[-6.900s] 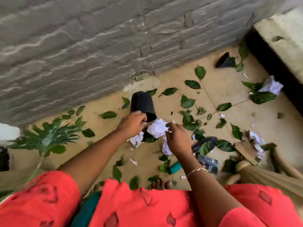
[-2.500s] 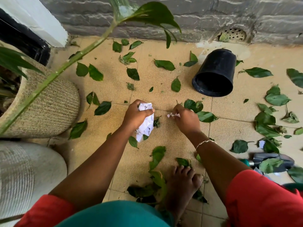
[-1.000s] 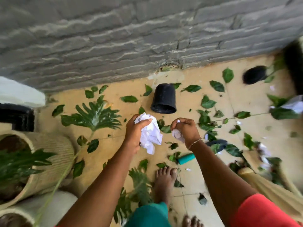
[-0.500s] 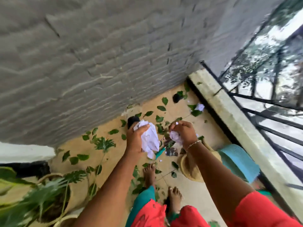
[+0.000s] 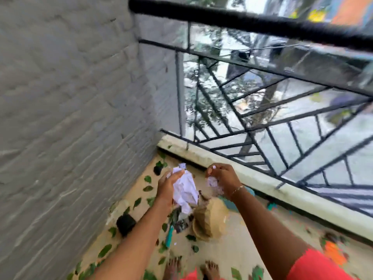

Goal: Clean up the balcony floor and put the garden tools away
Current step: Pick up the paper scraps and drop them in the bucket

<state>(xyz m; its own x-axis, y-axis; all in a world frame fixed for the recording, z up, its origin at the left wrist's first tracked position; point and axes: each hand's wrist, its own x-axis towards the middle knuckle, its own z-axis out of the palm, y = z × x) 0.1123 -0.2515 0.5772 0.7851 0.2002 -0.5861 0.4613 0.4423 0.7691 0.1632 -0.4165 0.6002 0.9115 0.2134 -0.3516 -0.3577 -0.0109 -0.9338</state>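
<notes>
Head camera, looking down from standing height into the corner of a balcony; the picture is motion-blurred. The left hand [image 5: 168,186] is raised in front of the body, its fingers curled round a large wad of crumpled white paper [image 5: 184,191] that hangs down past the palm. Just to its right, apart from it, the right hand [image 5: 224,177] has its fingers curled in, pinching a smaller wad of paper [image 5: 213,183]; a thin bracelet [image 5: 238,188] circles that wrist. Far below both hands lies the tan balcony floor [image 5: 232,249], scattered with green leaves [image 5: 105,250]. Under the left hand a garden tool [image 5: 169,236] with a teal handle lies on the floor; its dark head is too blurred to make out. Below the gap between the hands sits a tan woven basket [image 5: 210,219]. Down and to the left of the left hand, a black pot [image 5: 125,224] lies near the grey brick wall [image 5: 70,98], and a second, smaller black pot [image 5: 157,170] lies beyond the left hand's fingertips. Beyond the right hand runs a pale ledge [image 5: 262,184] carrying a black metal railing [image 5: 262,23]. Two bare feet [image 5: 173,267] show at the bottom edge.
</notes>
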